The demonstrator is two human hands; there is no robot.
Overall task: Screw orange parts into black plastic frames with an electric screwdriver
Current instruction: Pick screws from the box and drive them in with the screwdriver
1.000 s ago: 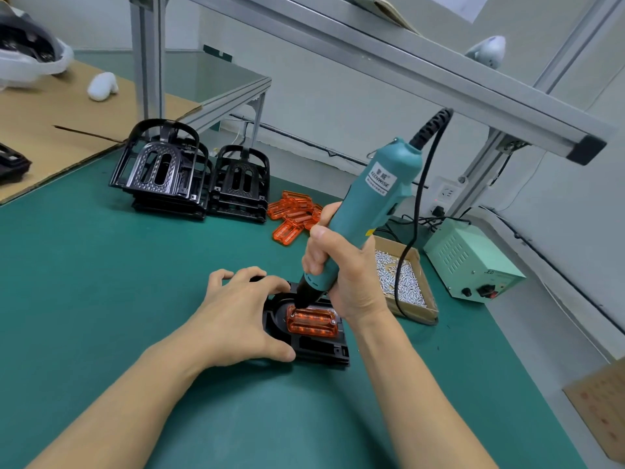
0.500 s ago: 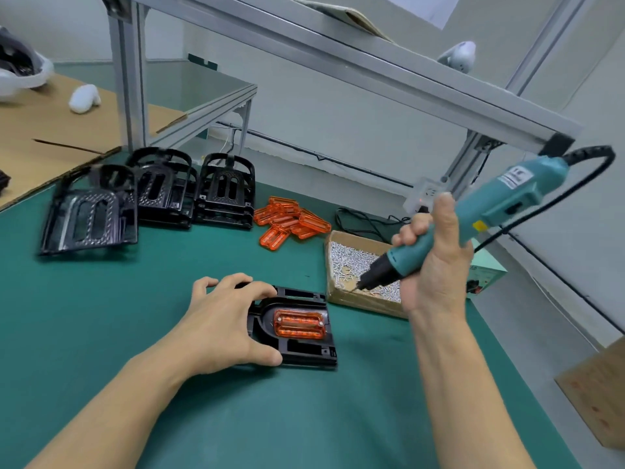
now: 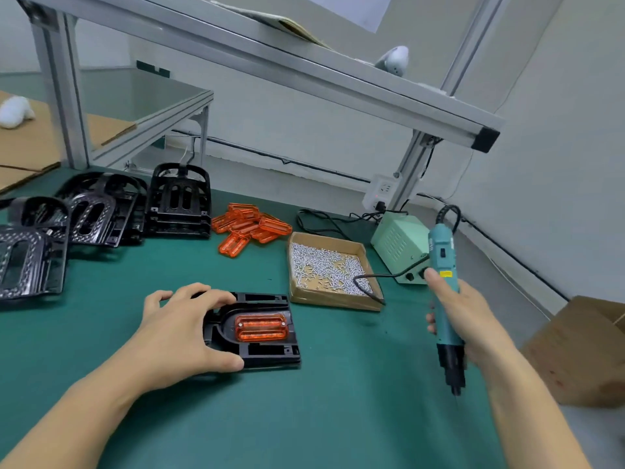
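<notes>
Head view: the black frame (image 3: 252, 333) with its orange part (image 3: 261, 327) lies just left of the screw box (image 3: 333, 269), held down by the left hand (image 3: 179, 336). The right hand (image 3: 463, 319) grips the electric screwdriver (image 3: 444, 299), tip down. Keep the frame pressed flat; bring the bit vertical.

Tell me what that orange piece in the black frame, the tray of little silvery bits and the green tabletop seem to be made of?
The orange piece looks like translucent glossy plastic: light glows through its ribs. The black frame seems moulded plastic with a dull sheen. The tray looks like brown cardboard, with raw folded edges. The silvery bits, probably metal screws, glint. The green tabletop appears to be a matte mat, perhaps rubber.
</notes>
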